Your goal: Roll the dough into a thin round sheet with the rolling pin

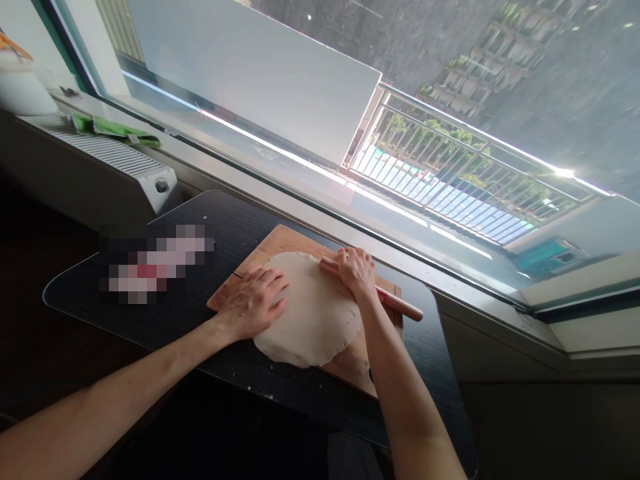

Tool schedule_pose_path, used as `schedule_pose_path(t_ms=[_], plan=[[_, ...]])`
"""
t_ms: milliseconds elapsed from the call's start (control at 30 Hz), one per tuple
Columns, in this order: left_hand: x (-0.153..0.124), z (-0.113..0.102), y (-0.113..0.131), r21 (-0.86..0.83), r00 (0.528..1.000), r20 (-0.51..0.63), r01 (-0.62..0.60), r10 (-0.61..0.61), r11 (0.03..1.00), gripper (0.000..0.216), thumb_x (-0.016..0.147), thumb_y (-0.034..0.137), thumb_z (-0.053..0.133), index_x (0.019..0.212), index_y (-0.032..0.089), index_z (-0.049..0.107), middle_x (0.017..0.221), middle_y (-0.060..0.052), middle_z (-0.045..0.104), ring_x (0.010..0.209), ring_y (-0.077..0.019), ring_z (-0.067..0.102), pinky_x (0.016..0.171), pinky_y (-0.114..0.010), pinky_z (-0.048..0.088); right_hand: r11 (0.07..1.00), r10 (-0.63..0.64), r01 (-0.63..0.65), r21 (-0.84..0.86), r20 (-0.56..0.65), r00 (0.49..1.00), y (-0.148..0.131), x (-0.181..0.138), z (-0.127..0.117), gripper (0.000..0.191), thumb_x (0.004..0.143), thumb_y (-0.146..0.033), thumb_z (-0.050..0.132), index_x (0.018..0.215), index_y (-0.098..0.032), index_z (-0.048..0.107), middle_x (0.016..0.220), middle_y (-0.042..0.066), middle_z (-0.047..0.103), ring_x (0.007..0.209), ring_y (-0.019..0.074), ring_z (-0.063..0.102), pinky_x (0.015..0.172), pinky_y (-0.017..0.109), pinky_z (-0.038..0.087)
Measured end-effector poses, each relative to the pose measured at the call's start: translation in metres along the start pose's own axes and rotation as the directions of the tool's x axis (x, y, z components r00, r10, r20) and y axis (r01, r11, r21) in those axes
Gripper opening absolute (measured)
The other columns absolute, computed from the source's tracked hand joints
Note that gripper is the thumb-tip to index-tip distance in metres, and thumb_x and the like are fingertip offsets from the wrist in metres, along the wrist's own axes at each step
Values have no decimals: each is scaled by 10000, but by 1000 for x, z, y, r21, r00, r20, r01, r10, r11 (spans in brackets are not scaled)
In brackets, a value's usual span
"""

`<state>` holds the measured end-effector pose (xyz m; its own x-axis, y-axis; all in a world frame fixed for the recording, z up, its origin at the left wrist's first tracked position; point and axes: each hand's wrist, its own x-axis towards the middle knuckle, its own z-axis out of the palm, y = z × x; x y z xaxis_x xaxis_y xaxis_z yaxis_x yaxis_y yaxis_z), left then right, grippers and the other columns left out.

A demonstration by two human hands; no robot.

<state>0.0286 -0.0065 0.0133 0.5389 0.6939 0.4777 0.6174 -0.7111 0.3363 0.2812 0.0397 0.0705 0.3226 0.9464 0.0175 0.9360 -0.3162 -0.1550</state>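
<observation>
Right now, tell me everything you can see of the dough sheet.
The dough is a pale off-white sheet, rolled thin into a rough round, with a smooth matte surface. Its rim is uneven, with small cracks along the right side. It lies flat on a wooden board, and its near edge reaches or just passes the board's edge above the dark mat. The left hand rests flat on its left part. The right hand is closed over a rolling pin lying across its far-right edge.

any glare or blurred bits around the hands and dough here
Head view: hard daylight through the window, with a glare streak along its lower frame; the mat lies in shadow; a pixelated patch masks something left of the board; dough, left hand and right hand on the rolling pin look sharp.
</observation>
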Motion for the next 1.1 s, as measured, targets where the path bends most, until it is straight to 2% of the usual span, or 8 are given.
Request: schedule_pose_path(t_ms=[133, 333, 433, 567, 667, 767, 867, 1100], plan=[[-1, 0, 0, 8, 1000, -1, -6, 6, 1000, 245, 937, 275, 519, 1118, 196, 664, 1194, -123, 665, 1141, -299, 586, 1068, -532, 432, 999, 44, -45, 27, 15, 999, -1, 16, -3, 519, 1057, -459, 219, 1306, -229, 612, 1417, 134, 552, 1355, 290, 441, 1119, 486, 335], [-1, 0, 1, 18, 1000, 3, 3, -3, 1000, 250, 934, 283, 528, 1121, 180, 657, 1186, -122, 655, 1144, -302, 576, 1054, -511, 435, 990, -131, 128, -56, -55, 990, -1, -43, 17, 489, 1055, -458, 291, 1403, -247, 564, 1576, 105, 427, 1511, 298, 252, 1201, 509, 217], [-1, -1, 1, 40, 1000, 6, -12, 11, 999, 250, 944, 283, 512, 1119, 171, 651, 1191, -129, 654, 1143, -302, 572, 1049, -511, 437, 989, -137, 133, -67, -63, 989, 0, -43, 17, 497, 1060, -454, 285, 1415, -240, 559, 1602, 107, 395, 1529, 305, 215, 1212, 527, 182], [-1, 0, 0, 58, 1000, 10, -26, 25, 998, 245, 948, 276, 509, 1121, 170, 645, 1191, -132, 655, 1136, -300, 576, 1042, -510, 444, 999, -31, 31, -5, -13, 999, -1, 5, 3, 509, 1066, -434, 232, 1345, -237, 609, 1569, 126, 424, 1485, 302, 301, 1172, 533, 265], [0, 0, -1, 46, 1000, 14, -18, 17, 999, 228, 944, 269, 522, 1116, 184, 645, 1197, -123, 654, 1141, -296, 577, 1051, -508, 443, 1000, 4, -5, -4, -82, 997, -1, 27, -2, 509, 1070, -404, 232, 1285, -201, 646, 1483, 147, 509, 1388, 294, 427, 1125, 480, 335], [0, 0, -1, 33, 1000, 21, -5, 5, 999, 221, 937, 259, 540, 1113, 178, 646, 1198, -125, 651, 1151, -298, 574, 1059, -511, 438, 998, -22, 14, -54, -155, 988, 4, 19, 3, 527, 1078, -372, 221, 1146, -170, 702, 1268, 154, 661, 1197, 268, 586, 1028, 401, 405], [0, 0, 0, 18, 1000, 25, 2, -2, 1000, 214, 923, 243, 558, 1103, 173, 650, 1186, -127, 653, 1149, -297, 576, 1065, -512, 436, 991, -84, 68, -116, -144, 986, 11, 0, 12, 540, 1086, -380, 237, 1022, -169, 730, 1067, 135, 741, 1047, 236, 665, 935, 335, 431], [1, 0, 2, 1, 1000, -2, 9, -9, 1000, 214, 924, 248, 544, 1090, 165, 653, 1176, -119, 651, 1136, -290, 590, 1073, -510, 424, 982, -153, 145, -123, -58, 986, -4, -11, 0, 535, 1090, -387, 256, 954, -202, 740, 955, 99, 765, 930, 204, 690, 810, 286, 434]])
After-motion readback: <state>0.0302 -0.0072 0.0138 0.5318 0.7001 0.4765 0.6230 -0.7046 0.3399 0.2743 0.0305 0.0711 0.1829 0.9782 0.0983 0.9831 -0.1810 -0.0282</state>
